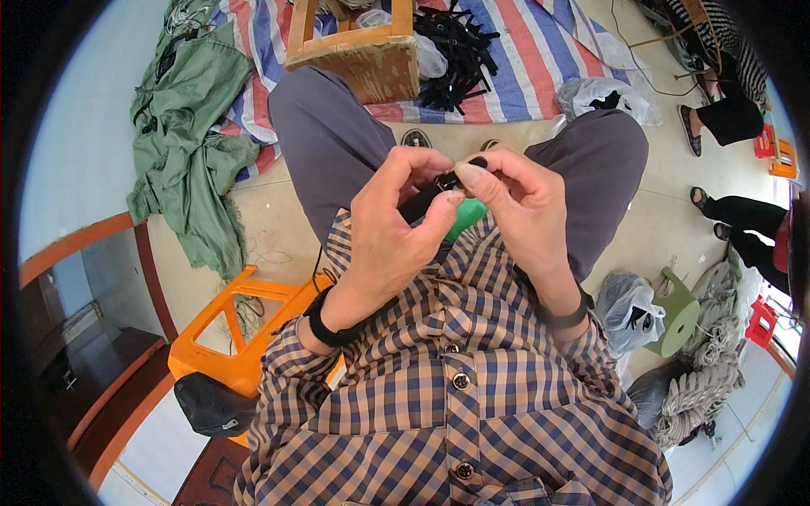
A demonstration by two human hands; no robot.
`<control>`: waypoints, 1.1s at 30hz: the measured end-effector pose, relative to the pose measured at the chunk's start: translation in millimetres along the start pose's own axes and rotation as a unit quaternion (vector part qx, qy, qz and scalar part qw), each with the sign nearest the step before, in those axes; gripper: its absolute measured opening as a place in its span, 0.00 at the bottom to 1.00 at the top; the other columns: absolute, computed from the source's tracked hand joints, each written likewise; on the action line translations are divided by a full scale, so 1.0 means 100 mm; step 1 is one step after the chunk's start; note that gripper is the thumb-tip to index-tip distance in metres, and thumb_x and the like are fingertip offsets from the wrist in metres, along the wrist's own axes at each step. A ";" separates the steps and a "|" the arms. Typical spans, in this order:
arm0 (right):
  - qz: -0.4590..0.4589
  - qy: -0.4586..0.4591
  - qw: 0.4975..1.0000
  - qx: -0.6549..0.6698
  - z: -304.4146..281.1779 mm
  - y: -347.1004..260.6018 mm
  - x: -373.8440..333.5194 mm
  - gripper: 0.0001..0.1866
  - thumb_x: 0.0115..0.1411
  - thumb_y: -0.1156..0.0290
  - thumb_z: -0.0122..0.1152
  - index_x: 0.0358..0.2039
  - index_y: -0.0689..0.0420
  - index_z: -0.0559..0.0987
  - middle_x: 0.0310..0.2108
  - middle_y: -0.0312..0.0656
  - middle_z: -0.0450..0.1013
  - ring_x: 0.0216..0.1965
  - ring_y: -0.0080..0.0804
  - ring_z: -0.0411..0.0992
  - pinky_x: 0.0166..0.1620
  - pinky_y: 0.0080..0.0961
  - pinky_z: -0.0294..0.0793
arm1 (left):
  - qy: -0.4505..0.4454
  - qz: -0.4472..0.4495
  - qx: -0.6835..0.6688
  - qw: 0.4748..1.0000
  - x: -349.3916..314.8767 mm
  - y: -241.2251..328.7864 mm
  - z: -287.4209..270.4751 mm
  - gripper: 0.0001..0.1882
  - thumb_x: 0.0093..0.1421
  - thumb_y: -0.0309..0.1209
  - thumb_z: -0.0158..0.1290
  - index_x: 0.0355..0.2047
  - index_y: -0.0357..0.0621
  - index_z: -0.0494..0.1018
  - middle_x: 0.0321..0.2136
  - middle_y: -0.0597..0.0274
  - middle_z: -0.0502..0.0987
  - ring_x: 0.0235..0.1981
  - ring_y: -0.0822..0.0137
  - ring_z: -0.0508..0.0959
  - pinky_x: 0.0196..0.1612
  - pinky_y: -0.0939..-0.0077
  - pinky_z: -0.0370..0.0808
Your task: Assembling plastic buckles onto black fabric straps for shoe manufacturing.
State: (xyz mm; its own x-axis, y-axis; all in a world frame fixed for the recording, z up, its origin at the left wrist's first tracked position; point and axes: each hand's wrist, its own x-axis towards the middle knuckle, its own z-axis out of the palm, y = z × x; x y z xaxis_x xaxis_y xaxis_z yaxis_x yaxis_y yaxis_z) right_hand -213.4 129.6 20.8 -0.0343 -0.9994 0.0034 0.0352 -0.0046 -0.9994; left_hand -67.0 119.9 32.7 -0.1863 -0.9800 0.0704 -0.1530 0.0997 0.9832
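A black webbing strap (417, 206) with a small dark buckle-like piece (445, 180) is held between my two hands, above my lap. My left hand (390, 212) is closed round the strap, thumb and fingers curled toward the buckle-like piece. Opposite it, my right hand (527, 196) pinches the strap's other part by the thumb, and a black end sticks out past the fingers. The fingertips hide how the strap runs through the piece. Just below the hands, something green (467, 219) shows between my legs.
Ahead, a worn wooden stool (354, 67) and a heap of black straps (456, 59) rest on a striped tarp (540, 51). Green cloth (190, 135) lies at left, above an orange stool (215, 316). Plastic bags (624, 308) and rope bundles (696, 401) sit at right. Other people's legs (751, 215) show far right.
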 end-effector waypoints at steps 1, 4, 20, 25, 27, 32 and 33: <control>0.000 0.001 1.000 -0.001 0.00 -0.01 0.00 0.06 0.53 0.72 0.59 0.29 0.62 0.77 0.22 0.36 0.70 0.24 0.19 0.66 0.27 0.16 0.63 | -0.014 -0.012 0.007 1.000 0.01 0.02 0.00 0.11 0.49 0.22 0.53 0.34 0.37 0.67 0.26 0.62 0.71 0.27 0.76 0.72 0.32 0.83 0.70; -0.063 0.019 0.997 -0.045 -0.03 -0.05 -0.01 0.05 0.51 0.74 0.60 0.28 0.61 0.77 0.22 0.38 0.69 0.25 0.22 0.67 0.28 0.18 0.64 | -0.045 -0.044 -0.017 0.998 0.03 0.00 0.00 0.11 0.49 0.23 0.53 0.34 0.37 0.67 0.25 0.64 0.71 0.26 0.78 0.71 0.31 0.85 0.69; -0.035 -0.029 0.995 0.084 0.05 0.06 -0.08 0.04 0.55 0.76 0.55 0.28 0.65 0.74 0.25 0.36 0.64 0.22 0.19 0.70 0.27 0.15 0.66 | -0.163 -0.241 -0.147 0.945 0.02 0.14 -0.11 0.10 0.58 0.30 0.41 0.28 0.37 0.69 0.20 0.68 0.69 0.21 0.80 0.65 0.25 0.88 0.60; 0.012 -0.014 0.991 0.130 0.06 0.06 -0.07 0.04 0.55 0.77 0.55 0.27 0.65 0.73 0.25 0.36 0.64 0.23 0.19 0.70 0.28 0.14 0.67 | -0.156 -0.143 -0.011 0.977 0.00 0.14 -0.04 0.08 0.56 0.26 0.40 0.28 0.37 0.69 0.19 0.68 0.68 0.19 0.81 0.63 0.22 0.87 0.59; 0.055 -0.009 0.973 0.225 0.05 0.10 -0.07 0.04 0.56 0.77 0.55 0.27 0.65 0.73 0.24 0.36 0.64 0.23 0.19 0.70 0.28 0.14 0.67 | -0.147 -0.103 0.033 0.983 -0.04 0.13 0.01 0.08 0.56 0.26 0.39 0.28 0.37 0.69 0.19 0.68 0.68 0.19 0.81 0.63 0.22 0.87 0.59; -0.123 0.042 0.991 -0.042 0.03 0.00 -0.07 0.04 0.52 0.76 0.58 0.25 0.64 0.74 0.22 0.37 0.64 0.24 0.24 0.67 0.28 0.21 0.65 | -0.141 -0.214 -0.108 0.961 0.03 0.09 -0.03 0.09 0.58 0.27 0.39 0.26 0.38 0.68 0.17 0.69 0.67 0.16 0.82 0.62 0.18 0.88 0.57; -0.141 0.043 0.988 -0.046 0.03 -0.01 -0.06 0.04 0.50 0.76 0.59 0.25 0.63 0.74 0.21 0.38 0.63 0.25 0.26 0.65 0.28 0.24 0.64 | -0.138 -0.222 -0.132 0.956 0.04 0.09 -0.04 0.09 0.59 0.28 0.40 0.25 0.39 0.68 0.17 0.68 0.68 0.16 0.82 0.63 0.17 0.89 0.57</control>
State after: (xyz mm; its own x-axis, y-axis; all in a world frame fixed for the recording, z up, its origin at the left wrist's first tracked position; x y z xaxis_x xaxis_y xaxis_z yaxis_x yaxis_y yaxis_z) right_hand -209.8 135.8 21.7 -0.1150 -0.9523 0.2825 -0.0779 -0.2749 -0.9583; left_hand -65.1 115.9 42.2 -0.4135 -0.8293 -0.3758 -0.0330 -0.3988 0.9164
